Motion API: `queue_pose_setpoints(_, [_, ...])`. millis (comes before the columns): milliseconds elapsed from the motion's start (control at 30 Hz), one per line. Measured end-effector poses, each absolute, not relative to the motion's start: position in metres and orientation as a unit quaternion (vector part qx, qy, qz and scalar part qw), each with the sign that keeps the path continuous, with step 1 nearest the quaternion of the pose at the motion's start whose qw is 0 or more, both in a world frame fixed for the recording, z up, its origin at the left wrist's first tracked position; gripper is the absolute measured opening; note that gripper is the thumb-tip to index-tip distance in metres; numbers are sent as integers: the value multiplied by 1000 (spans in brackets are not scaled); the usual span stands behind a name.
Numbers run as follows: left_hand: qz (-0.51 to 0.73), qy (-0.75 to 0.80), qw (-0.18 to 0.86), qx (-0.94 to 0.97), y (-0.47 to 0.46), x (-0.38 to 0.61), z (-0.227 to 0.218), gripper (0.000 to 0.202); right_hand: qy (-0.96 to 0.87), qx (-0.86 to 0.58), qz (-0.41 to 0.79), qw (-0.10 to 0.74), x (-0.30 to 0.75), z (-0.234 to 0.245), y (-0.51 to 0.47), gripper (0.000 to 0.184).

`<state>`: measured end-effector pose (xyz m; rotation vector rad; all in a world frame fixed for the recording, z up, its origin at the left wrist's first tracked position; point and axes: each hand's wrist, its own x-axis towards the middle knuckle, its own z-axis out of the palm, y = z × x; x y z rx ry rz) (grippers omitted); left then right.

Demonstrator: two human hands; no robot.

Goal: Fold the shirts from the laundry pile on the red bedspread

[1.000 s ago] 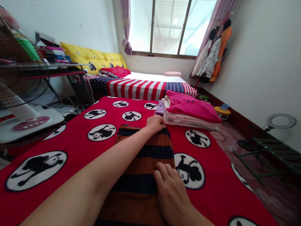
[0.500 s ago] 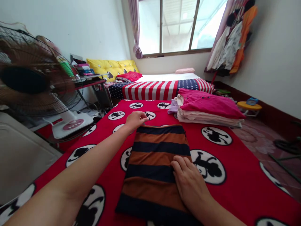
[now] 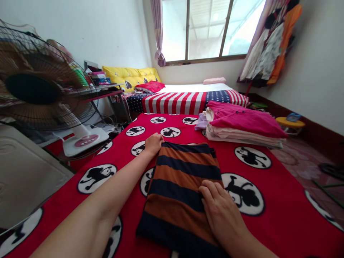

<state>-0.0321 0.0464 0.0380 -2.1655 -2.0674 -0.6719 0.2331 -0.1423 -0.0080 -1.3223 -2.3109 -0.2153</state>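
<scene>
Fabric in broad navy and rust-brown bands, a folded striped garment [image 3: 182, 179], lies flat on a red cover [image 3: 290, 211] directly in front of the person, with its long sides running away from the viewer. At its far left corner the left hand [image 3: 154, 142] is narrow, fingertips drawn together on the edge of the cloth. The right hand [image 3: 223, 206] rests on the garment's right side, nearer the viewer, palm down, its fingers extended and close together over the bands; its thumb is hidden. A few dark folds stick out at the garment's far right corner, and a small pale strip shows under its near edge. The red cover is patterned with white ovals bearing black monkey-like figures. Beyond the garment, to the right and apart from it, sits a stack of folded clothes [image 3: 242, 123], bright pink on top, with pale layers below and a lilac piece at its left. A fan [image 3: 34, 89] stands at the left. Farther back, a bed [image 3: 185, 102] with a stars-and-stripes cover lies below a window [image 3: 206, 32], and clothes hang at the right beside a purple curtain [image 3: 159, 28].
</scene>
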Motion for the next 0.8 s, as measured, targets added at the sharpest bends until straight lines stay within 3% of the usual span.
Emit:
queue_pose_setpoints(167, [-249, -644, 67, -720, 21, -19, 50, 15, -844, -479, -49, 237, 233, -4, -142, 26])
queue_pose_setpoints(333, [-214, -552, -48, -805, -22, -1, 53, 21, -845, -479, 4, 238, 236, 7, -140, 21])
queue_pose_setpoints(567, [-159, -520, -75, -836, -45, 7, 20, 72, -856, -470, 19, 213, 223, 51, -105, 19])
queue_pose_setpoints(700, [-173, -521, -66, -833, -42, 2, 9, 94, -890, -417, 10, 185, 219, 44, -53, 46])
queue_pose_setpoints(800, [-185, -518, -70, -832, -40, -1, 4, 104, -853, -512, 6, 101, 230, 21, -9, 61])
